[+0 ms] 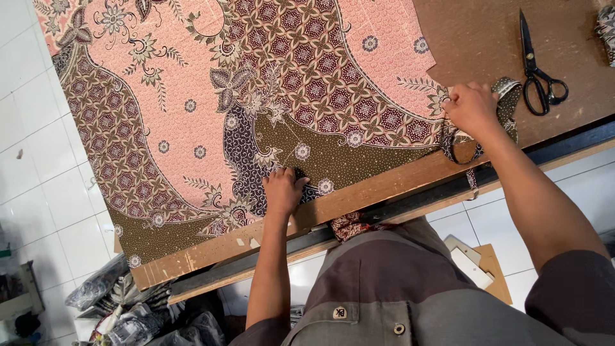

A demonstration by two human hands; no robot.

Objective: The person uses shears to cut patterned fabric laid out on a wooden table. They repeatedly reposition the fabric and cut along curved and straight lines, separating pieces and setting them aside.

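The left hand (pixel 282 189) lies flat, fingers spread and released, pressing on the patterned cloth (pixel 211 109) near its lower edge; the fingertips rest on a dark patch of the print and grasp nothing. The right hand (pixel 472 107) is bunched at the cloth's right corner, fingers curled and pinching the cloth's edge; the fingertips themselves are turned away from the camera, so exactly how they grip is hard to make out. Below that hand a narrow strip of the same cloth (pixel 471 154) hangs over the table's front edge, partly hidden by the forearm. The cloth is spread flat on the brown wooden table (pixel 487 32), its long axis running from upper left to lower right along the tilted table edge; its top and left parts are cut off by the frame. Black scissors (pixel 535 67) lie on bare wood well to the right of the right hand, blades pointing up and away, handles toward the person. A crumpled scrap of cloth (pixel 349 224) peeks from under the table edge, mostly hidden. Dark plastic bags (pixel 128 307) sit on the white tiled floor (pixel 38 192), blurred.
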